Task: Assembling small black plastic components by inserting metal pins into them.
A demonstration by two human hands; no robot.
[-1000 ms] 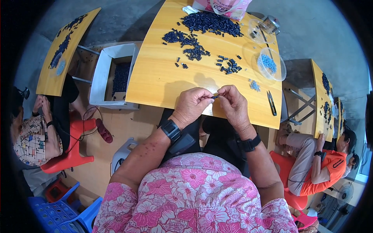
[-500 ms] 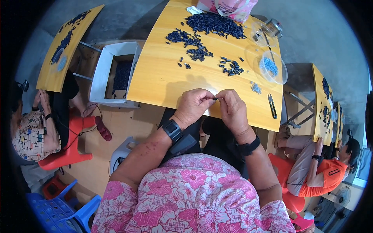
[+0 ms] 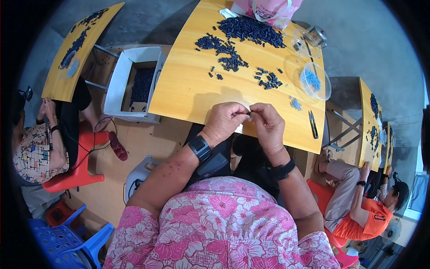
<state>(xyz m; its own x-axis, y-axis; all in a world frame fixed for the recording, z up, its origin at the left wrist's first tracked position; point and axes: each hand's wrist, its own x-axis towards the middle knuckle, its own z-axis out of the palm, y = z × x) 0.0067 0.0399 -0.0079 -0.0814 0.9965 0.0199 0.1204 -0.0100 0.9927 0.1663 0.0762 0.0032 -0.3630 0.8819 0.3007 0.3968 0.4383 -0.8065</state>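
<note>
My left hand and my right hand meet fingertip to fingertip over the table's near edge. Both pinch one small black cylindrical piece, which my fingers mostly cover. Beyond them on the yellow wooden table lies a small group of black cylindrical pieces. A looser spread of the same pieces and a big pile lie farther back. To the right are a clear round tub of small blue pieces, a little heap of pale pieces and black-handled snips.
At the table's back stand a pink bag, another clear tub and a metal canister. A white box of black pieces is on the floor at left. Co-workers sit at tables on both sides.
My hands keep the same pinch, with the fingers shifted only slightly. The whole view has tilted a little. The left co-worker's hands stay at their table's edge.
</note>
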